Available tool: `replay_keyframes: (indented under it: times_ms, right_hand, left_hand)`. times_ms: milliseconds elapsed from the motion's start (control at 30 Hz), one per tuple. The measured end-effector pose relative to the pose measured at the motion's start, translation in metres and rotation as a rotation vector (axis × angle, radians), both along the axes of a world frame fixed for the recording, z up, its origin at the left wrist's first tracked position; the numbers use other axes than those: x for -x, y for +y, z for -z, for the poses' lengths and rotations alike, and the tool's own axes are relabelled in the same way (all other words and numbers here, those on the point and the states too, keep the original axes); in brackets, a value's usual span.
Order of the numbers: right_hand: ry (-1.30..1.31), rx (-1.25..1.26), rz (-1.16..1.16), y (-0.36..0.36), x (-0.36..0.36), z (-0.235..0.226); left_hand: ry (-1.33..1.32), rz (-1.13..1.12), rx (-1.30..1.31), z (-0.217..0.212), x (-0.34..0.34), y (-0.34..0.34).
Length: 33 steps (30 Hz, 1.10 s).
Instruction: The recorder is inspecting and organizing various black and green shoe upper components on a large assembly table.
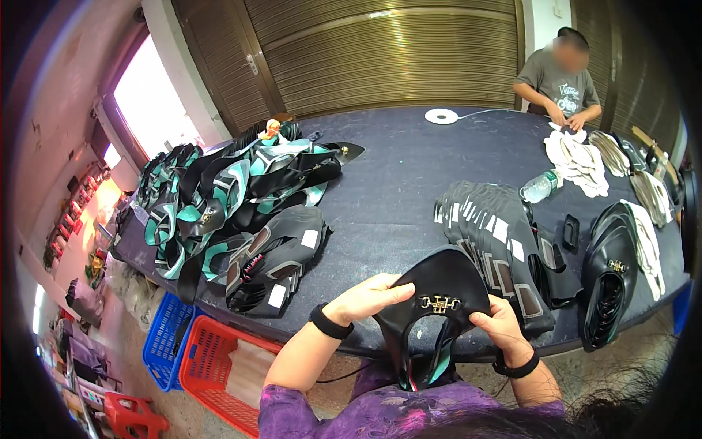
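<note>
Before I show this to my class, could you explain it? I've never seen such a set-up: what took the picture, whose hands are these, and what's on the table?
There is no machine here: a person works with bare hands. A wide fisheye camera worn on their head looks down, so straight edges bend toward the rim.

The left hand and right hand hold a black shaped piece with a gold-coloured ornament.

On the dark table lie a heap of black and teal pieces to the left, a fanned stack of dark pieces to the right, a clear bottle and a white roll. Another person stands at the far right.
</note>
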State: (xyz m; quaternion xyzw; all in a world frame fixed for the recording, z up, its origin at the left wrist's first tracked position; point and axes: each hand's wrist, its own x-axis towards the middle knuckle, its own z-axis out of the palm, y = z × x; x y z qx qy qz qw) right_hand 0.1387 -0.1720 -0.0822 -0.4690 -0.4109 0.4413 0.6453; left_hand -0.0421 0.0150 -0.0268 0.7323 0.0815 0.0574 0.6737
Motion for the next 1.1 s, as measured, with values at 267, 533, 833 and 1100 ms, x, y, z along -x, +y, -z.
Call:
replay_keyframes:
  times_ms: [267,533,833,1100]
  right_hand:
    - [-0.014,0.036,0.051,0.001,0.001,-0.002]
    - [-0.025,-0.016,0.103,0.004,0.0,-0.006]
    - [0.186,-0.013,0.121,0.013,-0.002,-0.01]
    - [-0.696,-0.111,0.372,0.0,0.003,-0.031]
  left_hand:
    - [0.092,0.013,0.018,0.011,-0.003,0.007]
    - [0.094,0.046,0.123,0.009,-0.006,0.007]
    - [-0.004,0.101,0.11,0.002,-0.011,0.006]
    - [-0.173,-0.024,-0.478,-0.034,-0.002,-0.021]
